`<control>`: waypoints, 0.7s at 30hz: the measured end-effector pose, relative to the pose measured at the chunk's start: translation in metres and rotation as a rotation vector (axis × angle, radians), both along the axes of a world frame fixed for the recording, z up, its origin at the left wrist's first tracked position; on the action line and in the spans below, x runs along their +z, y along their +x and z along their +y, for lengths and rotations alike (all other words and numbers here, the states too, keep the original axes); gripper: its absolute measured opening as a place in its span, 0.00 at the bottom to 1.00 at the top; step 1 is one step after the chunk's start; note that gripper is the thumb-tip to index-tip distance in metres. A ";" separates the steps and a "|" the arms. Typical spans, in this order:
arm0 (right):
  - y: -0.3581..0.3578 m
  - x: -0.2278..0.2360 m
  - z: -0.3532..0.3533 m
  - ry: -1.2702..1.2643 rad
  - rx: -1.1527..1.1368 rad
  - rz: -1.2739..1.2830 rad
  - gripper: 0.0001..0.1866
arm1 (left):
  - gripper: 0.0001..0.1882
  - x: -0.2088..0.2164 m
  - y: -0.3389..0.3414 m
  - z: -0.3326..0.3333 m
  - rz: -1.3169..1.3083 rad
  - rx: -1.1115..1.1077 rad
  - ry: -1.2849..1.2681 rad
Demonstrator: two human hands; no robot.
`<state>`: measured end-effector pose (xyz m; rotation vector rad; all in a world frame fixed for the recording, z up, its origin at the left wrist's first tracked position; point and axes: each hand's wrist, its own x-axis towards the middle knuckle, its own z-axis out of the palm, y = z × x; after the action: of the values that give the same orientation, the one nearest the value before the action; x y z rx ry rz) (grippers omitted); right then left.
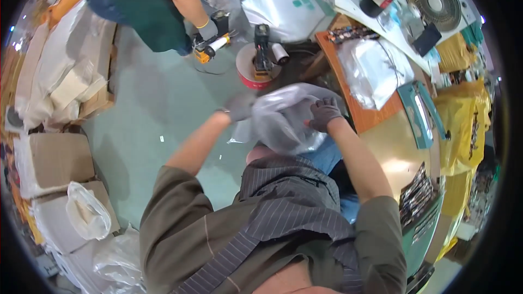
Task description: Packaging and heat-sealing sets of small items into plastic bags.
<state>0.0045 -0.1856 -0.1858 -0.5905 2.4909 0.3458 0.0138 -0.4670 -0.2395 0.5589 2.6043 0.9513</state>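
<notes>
Nearest the camera, the person's striped apron and olive sleeves fill the lower middle, hiding the lap and whatever sits under it; both forearms rise from there to a clear plastic bag point(283, 117) held in front of the body, over the floor and just left of the counter point(381, 147). The gloved left hand point(239, 106) grips the bag's left edge, though motion blur smears its fingers; the gloved right hand point(324, 114) is closed on the bag's upper right rim, fingers curled over the film; the hands sit apart with the bag stretched between them; what is inside the bag cannot be made out through the crumpled plastic. To the right, the counter carries a teal tray point(419, 114) and another clear bag point(373, 68), with yellow bags point(463, 125) bent along the rim. Left, cardboard boxes point(54, 158) are cut off by the dark edge. Farther, a tape roll point(256, 68) stands on the floor; a co-worker's gloved hand point(210, 30) holds a yellow tool point(212, 46), the body cropped at the top; a white fan point(436, 0) lies far right.
</notes>
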 end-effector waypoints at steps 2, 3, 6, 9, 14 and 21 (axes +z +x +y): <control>0.013 0.002 0.010 -0.341 0.003 -0.038 0.37 | 0.18 0.002 0.008 -0.055 -0.277 0.073 0.156; 0.026 0.005 0.015 -0.686 -0.001 -0.060 0.39 | 0.25 0.008 0.006 -0.071 -0.430 -0.005 0.299; 0.072 0.008 -0.009 -0.639 0.132 0.154 0.36 | 0.45 0.104 -0.011 -0.048 -0.475 0.144 0.788; 0.083 -0.027 -0.029 -0.567 0.214 0.113 0.32 | 0.55 0.100 -0.063 0.017 0.323 0.057 -0.108; 0.060 -0.001 -0.034 -0.537 0.292 0.234 0.14 | 0.22 0.034 -0.116 0.055 0.493 0.082 -0.582; 0.030 0.058 0.007 -0.732 0.254 0.586 0.05 | 0.14 0.130 -0.122 -0.001 0.721 0.275 -0.292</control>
<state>0.0347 -0.1787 -0.1277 -1.2451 3.0982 -0.3955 -0.1081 -0.4676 -0.1093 0.5445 3.4566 0.4587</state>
